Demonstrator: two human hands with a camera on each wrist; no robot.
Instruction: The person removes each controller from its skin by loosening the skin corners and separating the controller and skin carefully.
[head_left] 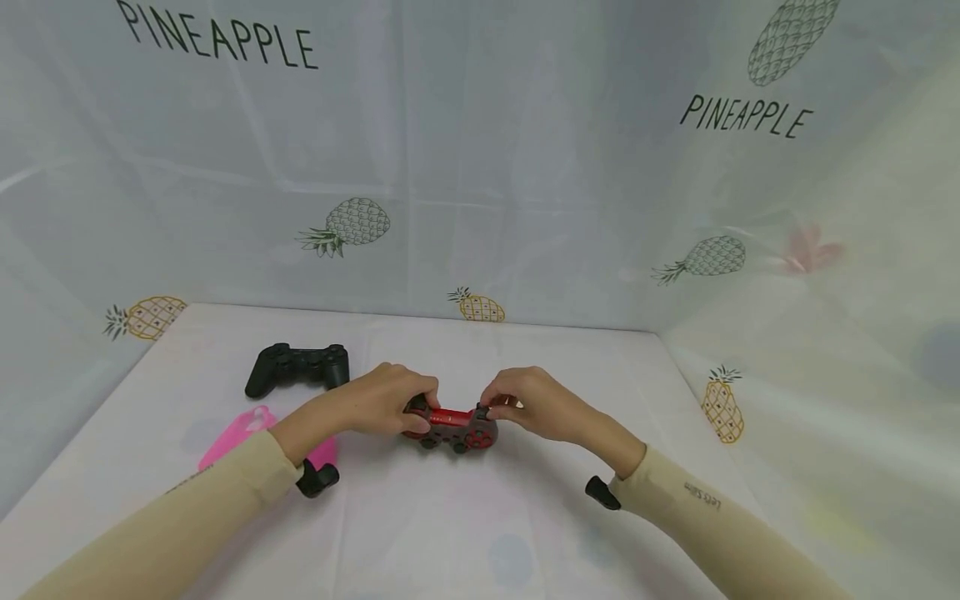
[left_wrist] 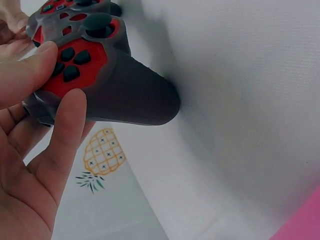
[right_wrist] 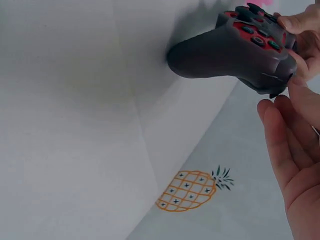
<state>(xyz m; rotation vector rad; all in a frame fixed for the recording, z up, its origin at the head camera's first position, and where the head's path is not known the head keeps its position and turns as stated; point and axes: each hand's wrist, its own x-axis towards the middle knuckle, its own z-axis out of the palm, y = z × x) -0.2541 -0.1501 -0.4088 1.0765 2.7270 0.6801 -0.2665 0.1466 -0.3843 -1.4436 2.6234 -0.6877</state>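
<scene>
A red game controller (head_left: pixel 450 417) is held just above the white table, dressed in a dark grey, rubbery silicone cover (left_wrist: pixel 135 95). My left hand (head_left: pixel 384 398) grips its left end, thumb on the red face by the direction buttons and fingers around the edge. At the opposite end, my right hand (head_left: pixel 536 404) pinches the cover's edge at the shoulder corner. In the right wrist view, a dark flap of the cover (right_wrist: pixel 272 92) stands out by the right fingertips. The controller's back edge shows bare red in the head view.
A black game controller (head_left: pixel 296 367) lies at the back left of the table. In front of it is a pink silicone cover (head_left: pixel 232 437), partly hidden by my left forearm. A pineapple-printed curtain (head_left: pixel 525 183) hangs behind the white table (head_left: pixel 450 542).
</scene>
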